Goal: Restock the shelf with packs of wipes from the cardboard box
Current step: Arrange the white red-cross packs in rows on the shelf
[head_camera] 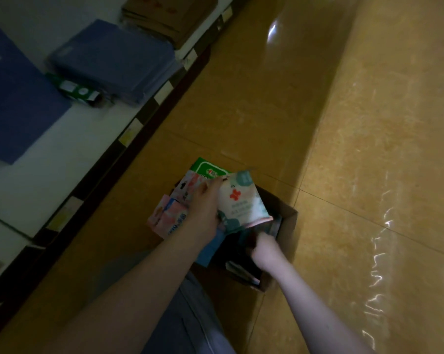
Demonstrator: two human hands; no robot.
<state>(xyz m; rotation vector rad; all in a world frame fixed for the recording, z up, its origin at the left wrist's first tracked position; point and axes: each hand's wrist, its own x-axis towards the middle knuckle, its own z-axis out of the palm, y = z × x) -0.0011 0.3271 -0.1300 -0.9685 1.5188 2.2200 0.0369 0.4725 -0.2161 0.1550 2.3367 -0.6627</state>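
Several packs of wipes (241, 203) are gripped, fanned, by the left hand (205, 208) above the cardboard box (287, 222), with long axes directed forward. The right hand (266, 250) is set inside the box; its grip cannot be determined.

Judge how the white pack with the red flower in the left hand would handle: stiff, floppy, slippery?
Probably floppy: the white pack bows at its lower edge. Likely light, since the left hand holds it fanned with other packs. Its wrapper looks smooth, so it may slip.
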